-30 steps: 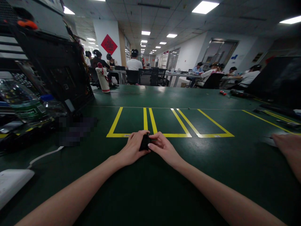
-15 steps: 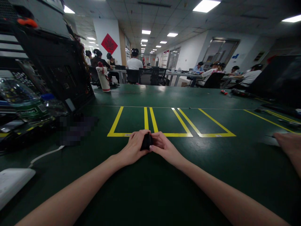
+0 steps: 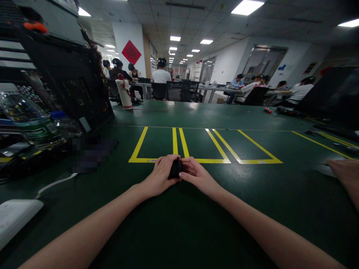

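Observation:
A small black object [image 3: 175, 169] with a rounded outline sits between my two hands, low over the green table; its kind cannot be made out. My left hand [image 3: 162, 172] is wrapped round its left side, the thumb along the near edge. From the right, my right hand [image 3: 196, 172] grips it with thumb and fingertips. Fingers cover much of the object. Just beyond my hands, yellow tape lines [image 3: 209, 161] mark out boxes on the table.
At left stand a black computer case [image 3: 81, 82], a plastic bottle [image 3: 33, 127] and a white power strip [image 3: 17, 220]. A white bottle [image 3: 125, 93] stands at the far edge. Another person's hand [image 3: 344, 170] rests at right. Several people sit beyond the table [image 3: 179, 224].
The view has shifted very slightly. Both my hands keep the same hold on the black object.

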`<state>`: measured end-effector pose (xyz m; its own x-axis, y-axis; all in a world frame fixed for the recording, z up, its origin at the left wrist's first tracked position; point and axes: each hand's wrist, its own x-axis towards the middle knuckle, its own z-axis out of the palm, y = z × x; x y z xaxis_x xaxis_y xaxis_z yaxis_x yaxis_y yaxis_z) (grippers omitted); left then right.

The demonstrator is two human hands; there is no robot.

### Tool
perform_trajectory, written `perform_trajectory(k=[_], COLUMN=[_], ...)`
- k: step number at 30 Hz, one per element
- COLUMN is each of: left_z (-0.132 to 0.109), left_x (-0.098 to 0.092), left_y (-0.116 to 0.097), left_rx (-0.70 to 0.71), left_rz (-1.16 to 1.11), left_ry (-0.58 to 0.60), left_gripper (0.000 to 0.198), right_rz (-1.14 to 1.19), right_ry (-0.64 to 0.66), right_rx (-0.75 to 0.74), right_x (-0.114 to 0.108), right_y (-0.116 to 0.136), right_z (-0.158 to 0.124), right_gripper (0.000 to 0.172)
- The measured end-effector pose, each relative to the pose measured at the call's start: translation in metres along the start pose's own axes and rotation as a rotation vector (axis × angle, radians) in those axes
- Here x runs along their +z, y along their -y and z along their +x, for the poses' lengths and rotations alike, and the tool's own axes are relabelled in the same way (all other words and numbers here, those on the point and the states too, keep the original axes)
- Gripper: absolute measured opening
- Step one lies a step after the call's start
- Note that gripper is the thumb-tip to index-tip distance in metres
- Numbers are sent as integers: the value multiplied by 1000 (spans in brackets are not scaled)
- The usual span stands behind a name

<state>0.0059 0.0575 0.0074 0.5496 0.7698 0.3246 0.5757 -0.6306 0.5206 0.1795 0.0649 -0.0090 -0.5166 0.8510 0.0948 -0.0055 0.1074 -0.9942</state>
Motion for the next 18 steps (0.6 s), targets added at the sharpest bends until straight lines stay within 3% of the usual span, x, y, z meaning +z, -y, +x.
perform_trajectory(k=[5, 10, 18], left_z=[1, 0, 0], left_x=[7, 8, 5], left_y=[6, 7, 5], left_rx=[12, 0, -1], left_rz=[6, 5, 3], left_ry=[-39, -33, -10], left_gripper=[55, 55, 53], right_rz=[-8, -21, 69], right_ry=[-81, -94, 44], right_rx=[-45, 4, 12], right_x=[1, 0, -7], right_y=[-3, -7, -5], right_z=[3, 6, 5], right_gripper=[20, 29, 39])
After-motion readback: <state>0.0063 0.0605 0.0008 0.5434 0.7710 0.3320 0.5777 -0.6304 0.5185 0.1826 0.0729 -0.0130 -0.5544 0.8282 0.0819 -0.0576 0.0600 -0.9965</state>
